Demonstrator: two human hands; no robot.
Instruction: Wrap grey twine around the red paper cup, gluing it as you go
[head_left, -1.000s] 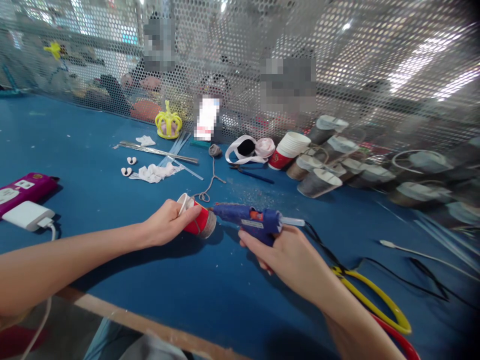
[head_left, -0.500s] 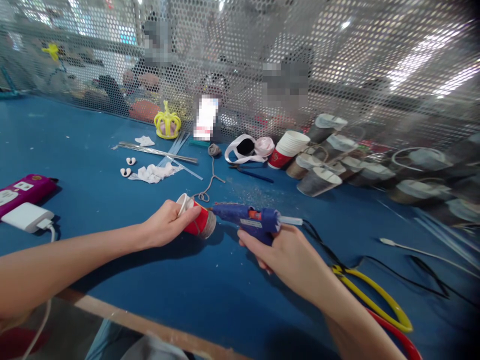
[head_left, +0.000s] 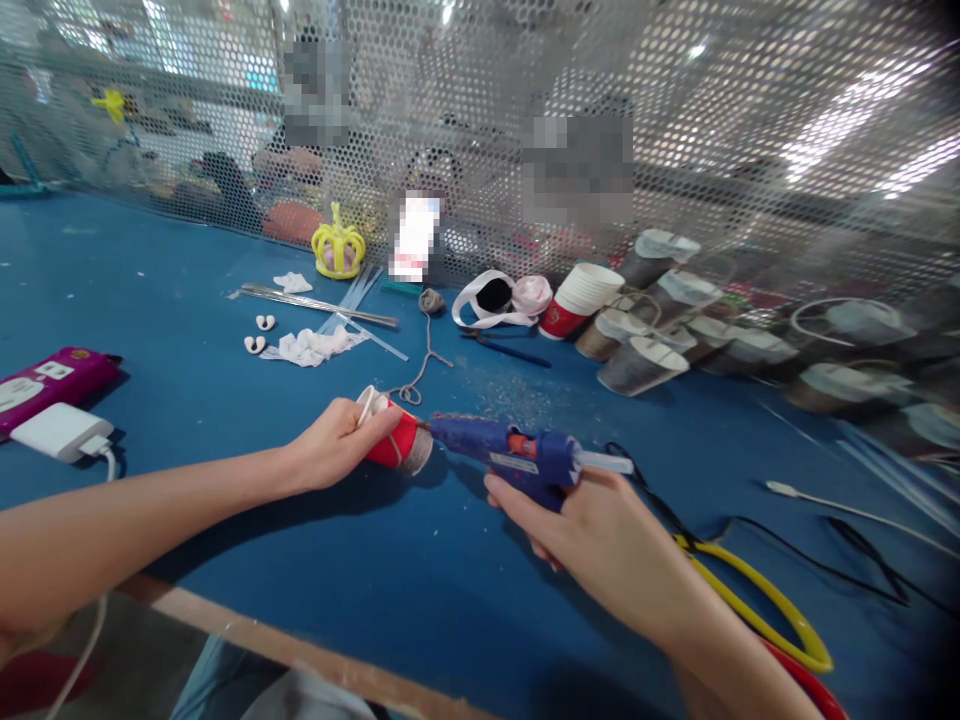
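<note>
My left hand (head_left: 341, 440) is closed around a red paper cup (head_left: 394, 445) that lies tilted, its white rim toward the left. Grey cord is wound around the cup's lower end on the right. In my right hand (head_left: 577, 520) is a blue hot glue gun (head_left: 502, 448), a clear glue stick jutting from its back. The gun's nozzle points left and is at the side of the cup, by the wound cord; whether it touches I cannot tell. From behind the cup, loose grey cord (head_left: 429, 345) runs to a small ball (head_left: 430, 300).
Cord-wrapped cups (head_left: 645, 366) and stacked paper cups (head_left: 585, 295) stand at the back right. Yellow-and-red-handled pliers (head_left: 765, 590) lie by my right forearm. A purple power strip (head_left: 64, 385) with a white charger is at left. A perforated metal screen (head_left: 480, 120) borders the back.
My right hand and the glue gun have shifted slightly right and down, the nozzle moving along the cup toward its cord-wound end. My left hand holds the cup almost still.
</note>
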